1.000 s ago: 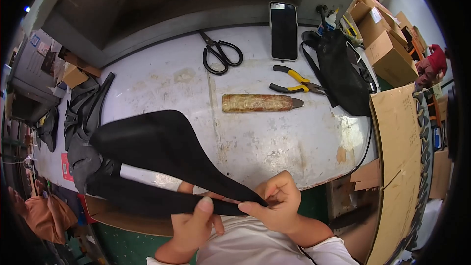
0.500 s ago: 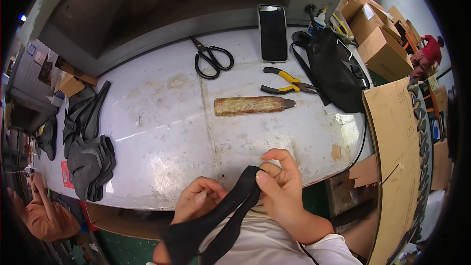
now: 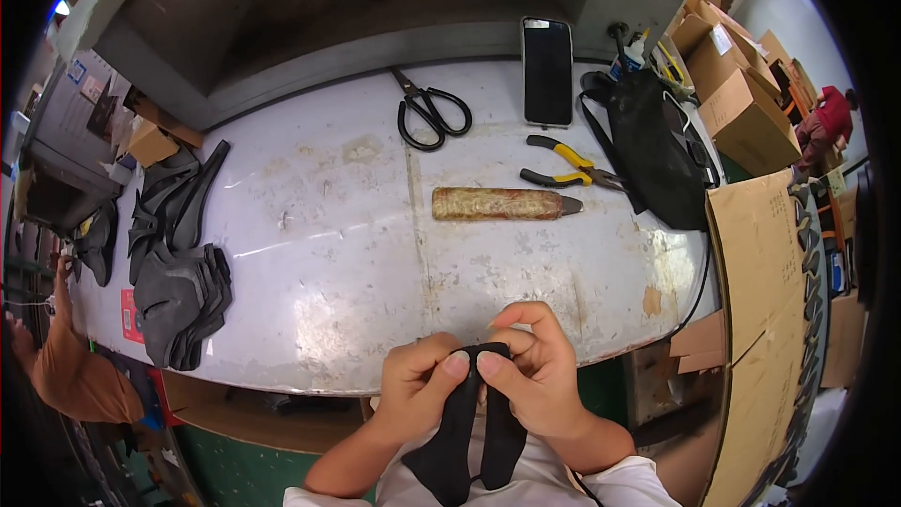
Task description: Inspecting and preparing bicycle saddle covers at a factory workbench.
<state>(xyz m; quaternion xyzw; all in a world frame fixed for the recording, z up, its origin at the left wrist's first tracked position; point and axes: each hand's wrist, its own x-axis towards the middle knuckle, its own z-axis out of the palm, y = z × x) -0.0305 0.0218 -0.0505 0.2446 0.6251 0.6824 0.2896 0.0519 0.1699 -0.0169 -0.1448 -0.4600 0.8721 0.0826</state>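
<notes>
A folded strip of soft black material (image 3: 454, 446), which looks like a shoe-upper piece, hangs in front of my body at the table's near edge. My left hand (image 3: 416, 387) pinches its top edge between thumb and fingers. Right beside it, my right hand (image 3: 540, 377) pinches the same edge, the two thumbs close together. Below them the two ends spread apart and hang down. Further up the table lies a blade with a wrapped brown handle (image 3: 496, 205). Beyond it are yellow-and-black pliers (image 3: 572, 167) and black-handled scissors (image 3: 434, 119).
A phone (image 3: 547, 75) stands at the back, with a black bag (image 3: 657, 150) to its right. Stacked dark grey pieces (image 3: 178, 305) lie at left. A tall cardboard sheet (image 3: 758, 319) borders the right side. Another person's sleeve (image 3: 84, 380) shows at far left.
My left hand has come up and right to take the black piece's top edge beside my right hand. The piece has swung from slanting left to hanging down. The view has shifted slightly.
</notes>
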